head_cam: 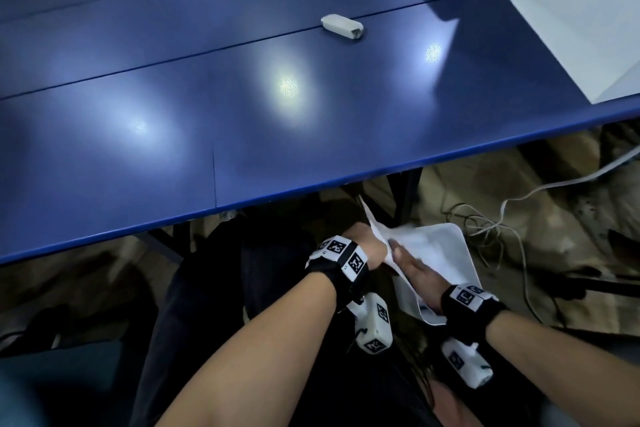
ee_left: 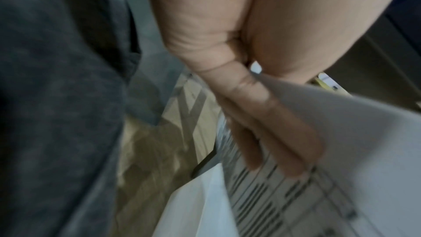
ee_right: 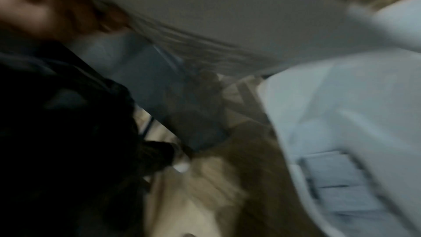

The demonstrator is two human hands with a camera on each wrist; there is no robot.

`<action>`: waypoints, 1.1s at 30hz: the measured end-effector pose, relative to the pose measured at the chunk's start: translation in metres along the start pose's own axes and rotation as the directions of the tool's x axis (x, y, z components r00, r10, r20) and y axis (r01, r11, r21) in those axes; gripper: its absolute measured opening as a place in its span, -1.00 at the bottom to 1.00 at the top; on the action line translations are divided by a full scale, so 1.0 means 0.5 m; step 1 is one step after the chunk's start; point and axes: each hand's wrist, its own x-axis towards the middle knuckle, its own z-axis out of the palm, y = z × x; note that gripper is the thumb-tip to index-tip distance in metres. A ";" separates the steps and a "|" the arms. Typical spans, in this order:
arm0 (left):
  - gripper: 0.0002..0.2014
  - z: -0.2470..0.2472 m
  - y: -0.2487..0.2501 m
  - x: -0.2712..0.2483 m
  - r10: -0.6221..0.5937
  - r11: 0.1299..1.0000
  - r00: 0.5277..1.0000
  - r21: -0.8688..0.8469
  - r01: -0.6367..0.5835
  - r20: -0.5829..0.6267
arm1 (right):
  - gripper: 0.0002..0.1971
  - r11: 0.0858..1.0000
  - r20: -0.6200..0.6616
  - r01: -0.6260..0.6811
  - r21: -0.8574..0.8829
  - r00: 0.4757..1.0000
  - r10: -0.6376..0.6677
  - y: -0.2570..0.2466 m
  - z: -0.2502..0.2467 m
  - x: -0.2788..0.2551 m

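Observation:
Below the table's front edge, over my lap, both hands work at a white flat pouch [head_cam: 457, 253] and loose paper sheets [head_cam: 375, 227]. My left hand [head_cam: 363, 243] pinches the edge of a plain sheet [ee_left: 353, 132] between thumb and curled fingers [ee_left: 262, 114]. Under it lies a printed sheet [ee_left: 284, 205] with barcode-like lines. My right hand [head_cam: 415, 269] lies on the pouch with its thumb showing. Crumpled paper hides its fingers. The right wrist view is blurred and shows only a grey sheet [ee_right: 227, 6] and the pouch [ee_right: 341, 96].
The blue table [head_cam: 242, 149] spreads ahead, with a small white oblong object [head_cam: 342, 26] lying near its middle. A large white box or board [head_cam: 571, 10] sits at its right end. White cables [head_cam: 502, 215] trail on the floor to the right.

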 end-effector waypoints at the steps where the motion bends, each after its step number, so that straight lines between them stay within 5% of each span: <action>1: -0.75 -0.003 -0.003 0.000 -0.015 1.000 1.000 0.000 0.015 -0.004 | -0.38 0.987 0.022 -0.161 0.021 0.987 0.160 0.011 -0.014 0.004; 3: -0.77 -0.010 -0.007 -0.001 -0.017 1.000 1.000 0.018 0.018 -0.016 | -0.30 0.906 -0.014 -0.407 -0.114 0.913 0.408 0.033 -0.051 0.018; 5: -0.84 -0.011 -0.005 0.002 -0.023 0.998 1.000 0.051 0.023 -0.007 | -0.35 0.847 -0.220 -0.474 -0.241 0.877 0.428 0.033 -0.088 0.034; 6: -0.83 -0.010 -0.005 0.005 -0.022 0.998 1.000 0.062 0.022 -0.006 | -0.42 0.880 -0.295 -0.391 -0.271 0.903 0.311 0.019 -0.103 0.036; 8: -0.78 -0.007 -0.004 0.015 -0.010 0.998 1.000 0.068 0.010 -0.007 | -0.49 0.973 -0.234 -0.123 -0.197 0.969 0.075 -0.024 -0.103 0.028; 10: -0.85 -0.004 -0.001 0.013 0.013 0.996 1.000 0.086 -0.014 0.004 | -0.52 0.990 -0.184 0.140 -0.034 0.972 -0.144 -0.061 -0.068 0.010; 13: -0.86 -0.007 0.000 0.002 0.126 0.989 0.992 0.077 -0.126 0.007 | -0.53 0.964 -0.069 0.258 0.065 0.965 -0.253 -0.084 -0.008 -0.006; 16: -0.84 -0.016 -0.008 0.001 0.107 0.992 0.994 0.071 -0.106 -0.017 | -0.43 0.997 -0.071 0.019 -0.079 0.997 -0.025 -0.014 -0.012 0.044; 18: -0.74 -0.024 -0.014 0.002 0.099 0.992 0.995 0.087 -0.097 -0.025 | -0.34 0.953 -0.053 -0.226 -0.204 0.974 0.219 0.034 -0.047 0.079; 20: -0.71 -0.039 -0.014 -0.010 0.142 0.983 0.989 0.125 -0.134 -0.052 | -0.35 0.906 -0.114 -0.323 -0.274 0.946 0.303 0.033 -0.084 0.079; 22: -0.71 -0.059 -0.006 -0.026 0.214 0.963 0.975 0.181 -0.199 -0.065 | -0.50 0.930 -0.239 -0.268 -0.252 0.948 0.209 0.009 -0.129 0.074; 25: -0.68 -0.099 -0.002 -0.066 0.313 0.929 0.946 0.232 -0.288 -0.079 | -0.80 0.991 -0.431 -0.089 0.096 0.894 0.122 -0.018 -0.184 0.081; 28: -0.62 -0.137 -0.018 -0.104 0.349 0.919 0.919 0.258 -0.297 -0.183 | -0.85 0.931 -0.457 0.118 0.344 0.888 0.056 -0.045 -0.204 0.049; 33: -0.68 -0.190 -0.082 -0.187 0.444 0.862 0.862 0.380 -0.337 -0.243 | -0.90 0.877 -0.452 0.298 0.376 0.885 -0.107 -0.081 -0.211 -0.042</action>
